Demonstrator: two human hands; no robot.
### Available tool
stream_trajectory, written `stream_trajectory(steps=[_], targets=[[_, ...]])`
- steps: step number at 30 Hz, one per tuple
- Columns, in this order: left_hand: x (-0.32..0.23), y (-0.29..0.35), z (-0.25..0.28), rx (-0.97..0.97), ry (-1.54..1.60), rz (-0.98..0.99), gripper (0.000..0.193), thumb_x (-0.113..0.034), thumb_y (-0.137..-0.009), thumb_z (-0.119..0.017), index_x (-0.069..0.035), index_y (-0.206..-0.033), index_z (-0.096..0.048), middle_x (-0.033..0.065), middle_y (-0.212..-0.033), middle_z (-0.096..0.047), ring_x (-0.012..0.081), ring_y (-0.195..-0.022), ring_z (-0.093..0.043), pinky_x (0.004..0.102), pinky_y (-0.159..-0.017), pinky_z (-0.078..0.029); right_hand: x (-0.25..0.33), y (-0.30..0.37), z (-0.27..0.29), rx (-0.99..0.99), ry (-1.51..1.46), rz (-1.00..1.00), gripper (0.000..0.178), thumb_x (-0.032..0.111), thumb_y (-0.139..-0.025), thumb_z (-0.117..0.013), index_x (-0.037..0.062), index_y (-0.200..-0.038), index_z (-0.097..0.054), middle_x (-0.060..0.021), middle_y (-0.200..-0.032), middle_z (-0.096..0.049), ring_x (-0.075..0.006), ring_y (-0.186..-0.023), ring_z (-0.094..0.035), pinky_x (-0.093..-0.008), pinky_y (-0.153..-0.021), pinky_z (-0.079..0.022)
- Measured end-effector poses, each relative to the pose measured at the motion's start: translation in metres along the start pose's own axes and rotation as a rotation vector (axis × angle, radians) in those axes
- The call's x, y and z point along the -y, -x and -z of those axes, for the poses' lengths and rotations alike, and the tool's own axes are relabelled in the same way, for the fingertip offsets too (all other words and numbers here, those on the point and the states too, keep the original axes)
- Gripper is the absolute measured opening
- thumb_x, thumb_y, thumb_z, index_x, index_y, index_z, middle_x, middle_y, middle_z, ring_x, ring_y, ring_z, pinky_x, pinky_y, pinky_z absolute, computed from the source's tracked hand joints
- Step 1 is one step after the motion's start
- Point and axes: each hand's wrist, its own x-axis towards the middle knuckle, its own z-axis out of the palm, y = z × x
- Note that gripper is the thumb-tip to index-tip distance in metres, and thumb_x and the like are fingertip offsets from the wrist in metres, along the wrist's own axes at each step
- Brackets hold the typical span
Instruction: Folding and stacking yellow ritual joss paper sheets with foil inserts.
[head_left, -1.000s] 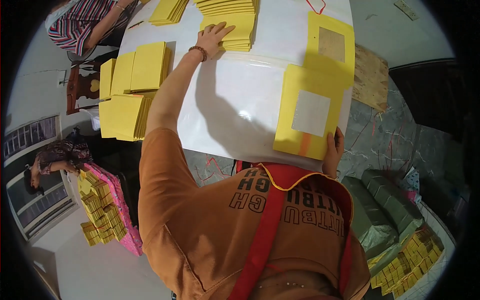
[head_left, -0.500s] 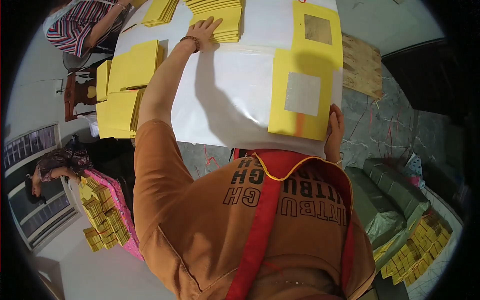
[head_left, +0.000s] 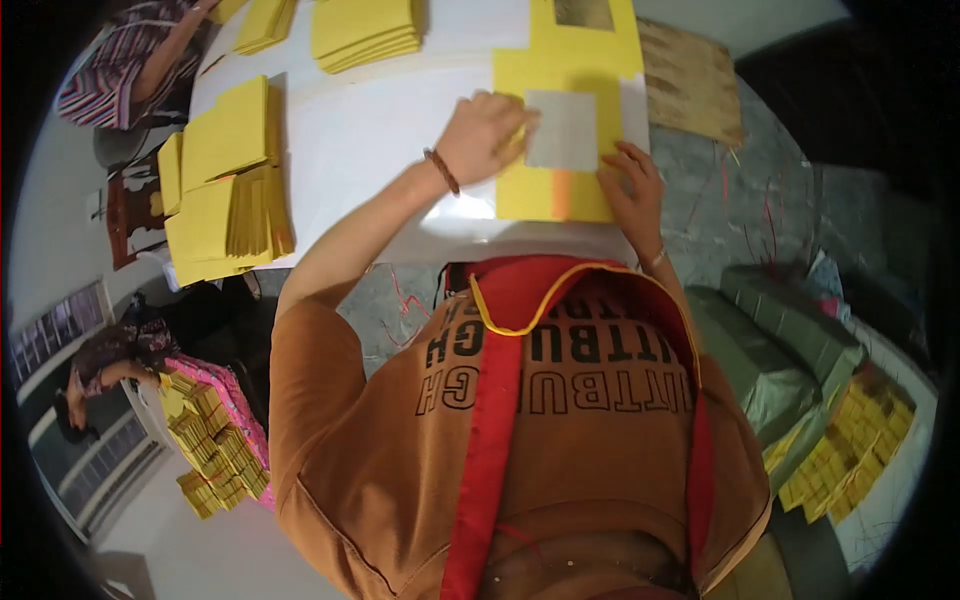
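Two hands rest on one yellow sheet (head_left: 560,150) at the near edge of the white table (head_left: 370,150). A silver square (head_left: 562,130) sits on the sheet's middle. The left hand (head_left: 485,135), with a bead bracelet on its wrist, lies knuckles up at the square's left edge, fingers curled down on the paper; whether it pinches anything cannot be told. The right hand (head_left: 632,180) lies flat and open, fingertips pressing the sheet just below the square's right corner, gripping nothing. More yellow stacks (head_left: 225,180) lie fanned at the table's left side, and another stack (head_left: 365,30) at the far edge. A second sheet (head_left: 585,20) lies beyond the first. Green bundles (head_left: 780,340) sit on the floor to the right
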Motion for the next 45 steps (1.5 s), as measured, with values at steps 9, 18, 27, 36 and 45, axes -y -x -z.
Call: stream_trajectory(steps=[9, 18, 27, 36, 45], targets=[[-0.056, 0.016, -0.009, 0.183, -0.010, -0.135, 0.050, -0.034, -0.073, -0.066, -0.010, -0.116, -0.053, 0.0083, -0.093, -0.052, 0.0232, -0.081, -0.048, 0.0337, -0.071, -0.040, -0.006, -0.004, -0.007, -0.034, -0.370, -0.151, 0.018, 0.017, -0.082, -0.059, 0.0028, -0.091, -0.064, -0.0074, -0.109, -0.055, -0.0186, -0.102, -0.052, -0.0275, -0.085, -0.040], [-0.049, 0.014, -0.006, 0.306, 0.628, 0.351, 0.021, -0.018, -0.085, -0.058, 0.000, -0.096, -0.063, 0.0080, -0.075, -0.061, 0.0135, -0.068, -0.056, 0.0253, -0.062, -0.045, -0.015, 0.005, -0.005, 0.014, -0.886, -0.503, 0.030, 0.022, -0.092, -0.044, -0.0018, -0.093, -0.062, -0.0055, -0.123, -0.048, -0.0131, -0.107, -0.047, -0.0242, -0.091, -0.035], [-0.040, 0.014, -0.009, 0.277, 0.735, 0.419, 0.025, -0.022, -0.088, -0.054, 0.000, -0.096, -0.062, 0.0086, -0.080, -0.063, 0.0126, -0.071, -0.056, 0.0258, -0.065, -0.045, -0.032, 0.010, 0.003, 0.218, -0.666, -0.126, 0.036, 0.013, -0.076, -0.064, 0.0032, -0.110, -0.053, -0.0085, -0.134, -0.038, -0.0226, -0.125, -0.034, -0.0318, -0.101, -0.028], [-0.040, 0.014, -0.006, 0.332, 0.738, 0.361, 0.026, -0.024, -0.090, -0.051, -0.001, -0.096, -0.062, 0.0098, -0.083, -0.063, 0.0153, -0.075, -0.058, 0.0265, -0.070, -0.046, -0.031, 0.012, -0.004, 0.171, -0.649, -0.167, 0.048, 0.006, -0.067, -0.069, 0.0079, -0.112, -0.053, -0.0083, -0.135, -0.039, -0.0232, -0.125, -0.035, -0.0320, -0.102, -0.027], [-0.069, 0.019, -0.003, 0.184, 0.052, -0.175, 0.038, -0.021, -0.083, -0.057, -0.014, -0.120, -0.051, 0.0081, -0.100, -0.057, 0.0220, -0.082, -0.054, 0.0292, -0.069, -0.047, -0.028, 0.011, -0.006, 0.107, -0.731, -0.195, 0.020, 0.006, -0.075, -0.064, 0.0037, -0.095, -0.060, -0.0064, -0.131, -0.042, -0.0198, -0.120, -0.040, -0.0304, -0.096, -0.034]])
